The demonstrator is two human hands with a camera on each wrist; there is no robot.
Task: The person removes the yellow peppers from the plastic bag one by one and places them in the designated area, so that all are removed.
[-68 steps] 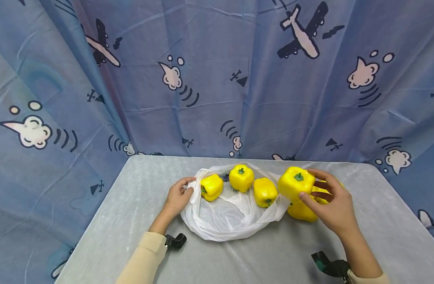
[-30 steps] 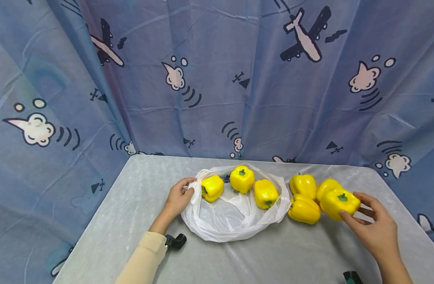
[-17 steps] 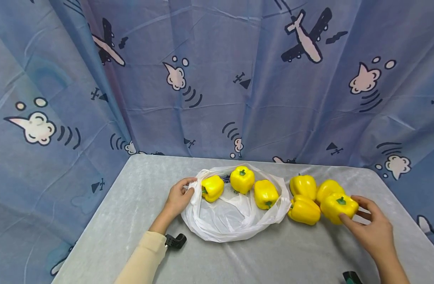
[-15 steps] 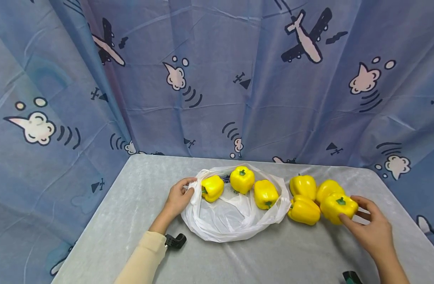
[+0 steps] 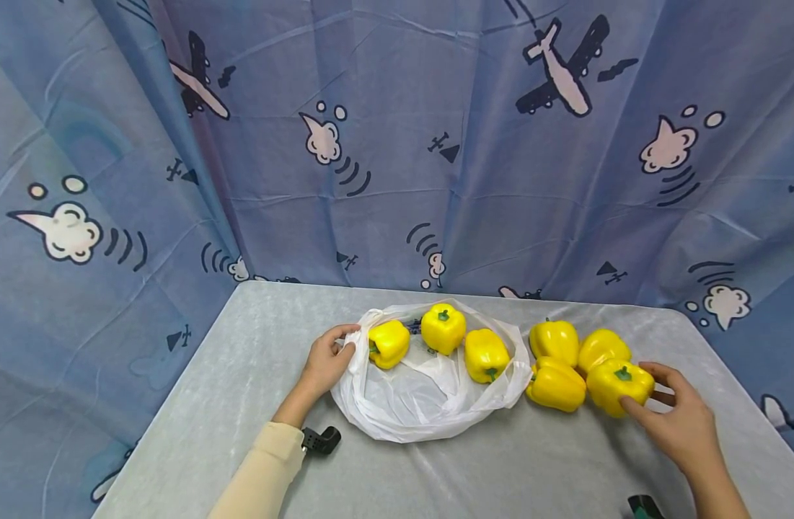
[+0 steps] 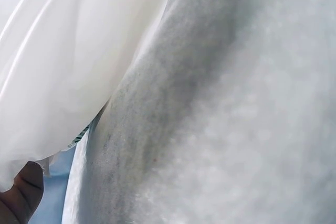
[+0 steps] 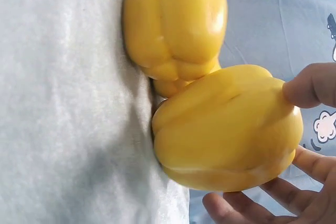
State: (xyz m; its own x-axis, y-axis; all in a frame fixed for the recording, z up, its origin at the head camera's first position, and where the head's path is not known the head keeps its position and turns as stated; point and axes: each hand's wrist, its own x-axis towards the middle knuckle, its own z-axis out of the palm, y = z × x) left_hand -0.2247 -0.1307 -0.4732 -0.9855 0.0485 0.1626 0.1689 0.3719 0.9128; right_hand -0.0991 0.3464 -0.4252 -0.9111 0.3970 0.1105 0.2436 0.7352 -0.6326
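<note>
My left hand (image 5: 327,360) pinches the left rim of a white plastic bag (image 5: 406,425), which lies with its mouth wide open. Inside the bag are three yellow bell peppers, at the left (image 5: 389,344), back (image 5: 443,329) and right (image 5: 487,355). My right hand (image 5: 678,418) grips another yellow bell pepper (image 5: 620,386), stem up, thumb on its near side. In the right wrist view this pepper (image 7: 226,129) has its lower end right at the cloth, close against another pepper (image 7: 176,19). The left wrist view shows the bag's side (image 6: 68,66) and a fingertip (image 6: 29,187).
Three more yellow bell peppers sit right of the bag: one behind (image 5: 554,341), one in front (image 5: 557,384), one behind the gripped pepper (image 5: 603,348). Grey cloth covers the table (image 5: 474,476). A blue patterned curtain (image 5: 384,144) hangs behind and at the sides.
My right hand has carried its bell pepper from the bag's right edge rightward to the group of peppers, then lowered it slightly. The left hand keeps its hold on the rim.
</note>
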